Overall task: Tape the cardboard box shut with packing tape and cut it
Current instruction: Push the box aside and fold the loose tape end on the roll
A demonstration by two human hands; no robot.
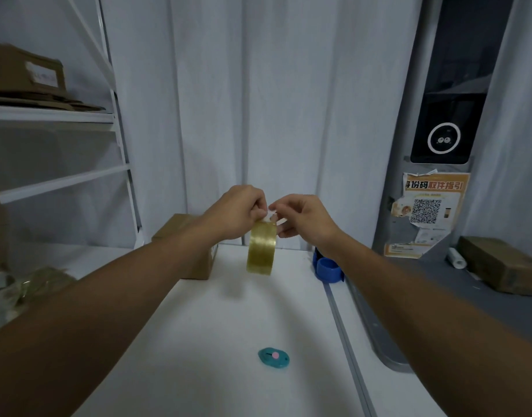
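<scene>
Currently, the left hand (234,213) grips the top of the tape roll (260,248), held above the table (228,326), while the right hand (304,218) pinches at the loose end. Peel slowly and squarely to avoid splitting. The cardboard box (183,245) sits behind the left forearm; the cutter (273,356) lies nearer, untouched.

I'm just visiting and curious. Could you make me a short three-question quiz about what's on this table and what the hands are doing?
1. True or false: both hands grip the tape roll above the table.
2. What lies nearest the camera? A) teal cutter B) blue holder C) cardboard box
3. Which hand picks at the tape's loose end?

Key: 1 true; 2 A; 3 the right hand, while the left hand steadies the roll.
</scene>
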